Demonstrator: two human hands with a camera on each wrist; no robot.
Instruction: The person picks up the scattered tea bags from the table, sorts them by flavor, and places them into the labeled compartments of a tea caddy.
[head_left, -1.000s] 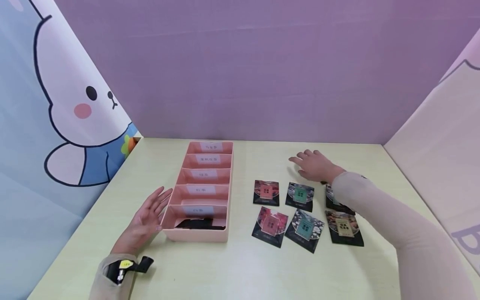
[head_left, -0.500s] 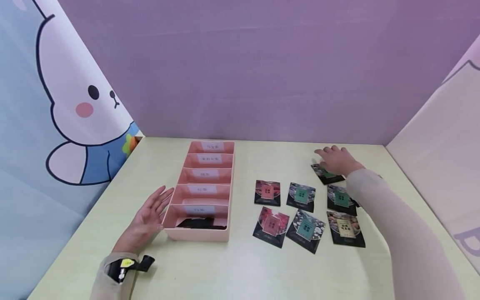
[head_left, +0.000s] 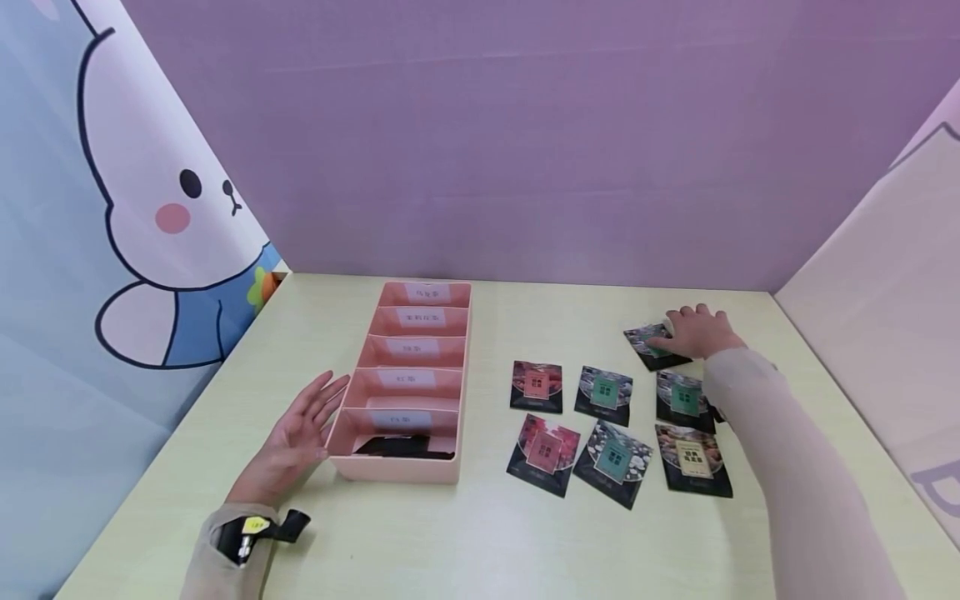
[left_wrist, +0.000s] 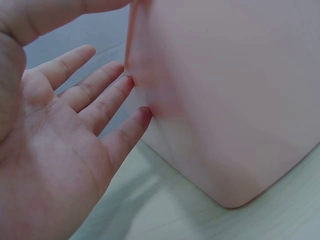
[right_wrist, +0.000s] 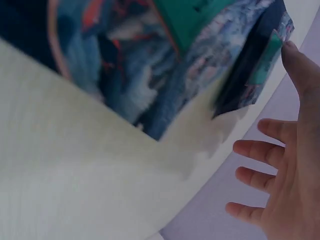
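Observation:
My left hand (head_left: 288, 442) stays beside the near left corner of a pink divided box (head_left: 459, 392). Its fingers are extended, and the tips touch the box wall (left_wrist: 200, 125) in the left wrist view. At the back right, my right hand (head_left: 697, 332) hovers by a black tea sachet with a green label (head_left: 649, 343). The thumb lies over or against that sachet, and the other fingers are spread with nothing between them, as the right wrist view shows. Just nearer lies another green-labelled sachet (head_left: 684, 400), partly hidden by the sleeve.
More tea sachets lie right of the box: red-labelled ones (head_left: 536, 385) (head_left: 546, 452), teal ones (head_left: 604, 392) (head_left: 615, 458) and a cream-labelled one (head_left: 692, 458). Dark packets (head_left: 405, 447) lie in the box's nearest compartment. A purple backdrop (head_left: 525, 167) rises behind the table (head_left: 420, 542).
My right hand has moved rightward across the back of the table to the far sachet, which was hidden by the arm earlier. The left hand has kept its place at the box.

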